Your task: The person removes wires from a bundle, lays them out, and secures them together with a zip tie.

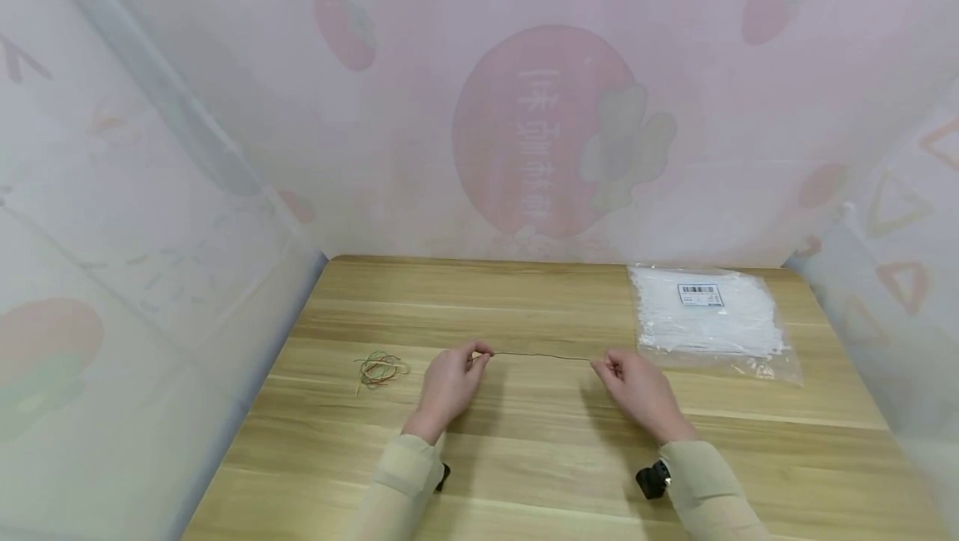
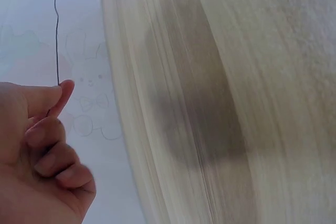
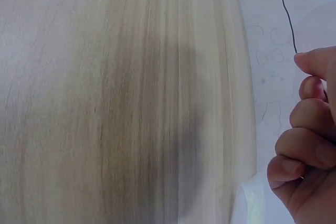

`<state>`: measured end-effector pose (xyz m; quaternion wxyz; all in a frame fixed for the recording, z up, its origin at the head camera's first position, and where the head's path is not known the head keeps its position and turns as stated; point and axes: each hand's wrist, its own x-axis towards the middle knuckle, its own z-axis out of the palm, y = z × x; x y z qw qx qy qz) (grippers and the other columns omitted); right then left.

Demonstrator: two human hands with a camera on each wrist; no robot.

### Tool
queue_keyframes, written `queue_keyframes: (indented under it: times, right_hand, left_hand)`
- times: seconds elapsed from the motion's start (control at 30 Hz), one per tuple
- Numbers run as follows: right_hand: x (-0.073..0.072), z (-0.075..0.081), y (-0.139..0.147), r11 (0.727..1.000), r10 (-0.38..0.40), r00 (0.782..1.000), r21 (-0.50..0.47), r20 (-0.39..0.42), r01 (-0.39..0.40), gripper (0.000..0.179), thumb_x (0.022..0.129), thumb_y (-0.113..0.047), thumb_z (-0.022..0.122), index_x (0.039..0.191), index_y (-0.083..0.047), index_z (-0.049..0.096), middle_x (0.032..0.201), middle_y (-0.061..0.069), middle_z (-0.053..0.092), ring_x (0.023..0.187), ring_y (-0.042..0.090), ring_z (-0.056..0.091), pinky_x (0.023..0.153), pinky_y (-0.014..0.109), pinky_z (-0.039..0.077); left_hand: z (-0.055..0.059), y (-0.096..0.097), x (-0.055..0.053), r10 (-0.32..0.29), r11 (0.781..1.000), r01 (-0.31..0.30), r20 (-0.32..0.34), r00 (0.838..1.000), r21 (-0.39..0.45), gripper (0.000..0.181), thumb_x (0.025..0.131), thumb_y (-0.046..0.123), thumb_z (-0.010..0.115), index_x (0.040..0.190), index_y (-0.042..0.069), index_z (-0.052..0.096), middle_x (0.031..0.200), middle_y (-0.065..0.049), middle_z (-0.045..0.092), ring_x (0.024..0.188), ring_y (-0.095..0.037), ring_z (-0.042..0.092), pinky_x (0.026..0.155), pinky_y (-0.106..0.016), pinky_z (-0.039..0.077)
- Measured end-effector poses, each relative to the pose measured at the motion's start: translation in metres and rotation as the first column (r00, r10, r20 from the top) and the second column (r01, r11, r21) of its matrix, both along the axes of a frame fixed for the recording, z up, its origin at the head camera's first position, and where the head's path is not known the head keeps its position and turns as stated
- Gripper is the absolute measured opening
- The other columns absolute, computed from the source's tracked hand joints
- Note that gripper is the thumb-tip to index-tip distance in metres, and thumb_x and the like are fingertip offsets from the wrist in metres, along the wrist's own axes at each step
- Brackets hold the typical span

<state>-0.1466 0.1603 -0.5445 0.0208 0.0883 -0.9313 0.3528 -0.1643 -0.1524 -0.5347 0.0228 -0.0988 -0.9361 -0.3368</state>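
Observation:
A thin dark wire (image 1: 541, 354) stretches nearly level between the two hands, with slight kinks along it. My left hand (image 1: 453, 381) pinches one end between thumb and index finger; the other fingers curl into the palm in the left wrist view, where the wire (image 2: 56, 40) runs up from the fingertips. The other end is pinched by my right hand (image 1: 635, 389), its remaining fingers folded in. In the right wrist view the wire (image 3: 287, 17) rises from the thumb tip. Both hands are held above the wooden table (image 1: 524, 474), casting shadows on it.
Left of the left hand lies a loose tangle of thin coloured wires (image 1: 380, 369), yellow, green and red. At the back right rests a clear plastic bag (image 1: 708, 316) of white strips with a barcode label. Printed curtains (image 1: 404, 150) enclose the table's back and sides.

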Motion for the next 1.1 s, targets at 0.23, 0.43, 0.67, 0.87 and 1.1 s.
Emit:
queue_keyframes:
  times: [0.23,0.43,0.67,0.87,1.1]
  right_hand:
    - [0.0005,0.0005,0.0019,0.999,0.043,0.999,0.015,-0.016,-0.042,0.027,0.097,-0.020,0.066,0.074,-0.020,0.052,0.063,-0.006,0.044,0.057,0.011,0.041,0.054,0.031,0.035]
    - [0.0016,0.0034,0.0011,0.999,0.051,0.999,0.011,0.012,-0.051,0.036,0.095,-0.019,0.066,0.067,-0.019,0.043,0.059,-0.007,0.040,0.054,0.010,0.039,0.054,0.029,0.035]
    - [0.0013,0.0051,-0.0022,1.000,0.027,0.998,-0.002,-0.050,-0.028,0.047,0.096,-0.014,0.064,0.060,-0.018,0.034,0.054,-0.010,0.028,0.050,0.007,0.030,0.051,0.027,0.030]
    - [0.0010,0.0034,-0.0045,0.999,-0.037,0.995,0.018,-0.092,0.039,0.051,0.098,-0.015,0.064,0.058,-0.018,0.033,0.053,-0.010,0.029,0.049,0.008,0.031,0.049,0.028,0.027]
    - [0.0012,0.0039,-0.0033,0.998,-0.029,0.997,0.054,-0.071,0.032,0.050,0.104,-0.026,0.060,0.060,-0.017,0.038,0.053,-0.008,0.034,0.049,0.011,0.035,0.049,0.031,0.030]
  left_hand:
    - [0.0016,-0.0051,-0.0003,-0.028,0.999,0.027,0.043,0.999,0.021,0.019,0.105,0.013,0.057,0.114,0.018,0.073,0.066,0.005,0.051,0.056,-0.012,0.045,0.056,-0.032,0.042]
    - [0.0000,-0.0062,-0.0008,-0.015,0.999,0.013,0.057,0.998,0.030,0.017,0.106,0.016,0.057,0.113,0.018,0.072,0.063,0.004,0.048,0.052,-0.011,0.043,0.052,-0.031,0.040]
    - [-0.0006,-0.0028,-0.0018,-0.008,0.997,0.002,0.068,0.998,0.079,0.016,0.107,0.021,0.057,0.113,0.012,0.068,0.056,0.005,0.042,0.045,-0.009,0.036,0.045,-0.027,0.034]
    - [-0.0040,-0.0003,-0.0015,0.031,0.996,-0.030,-0.014,0.999,0.085,0.009,0.105,0.018,0.059,0.108,0.009,0.056,0.057,0.006,0.042,0.048,-0.008,0.037,0.046,-0.026,0.034]
    - [-0.0067,-0.0041,0.0006,0.066,0.995,-0.066,-0.001,0.998,0.076,0.015,0.106,0.023,0.059,0.098,0.013,0.051,0.059,0.006,0.042,0.049,-0.009,0.038,0.047,-0.027,0.034]
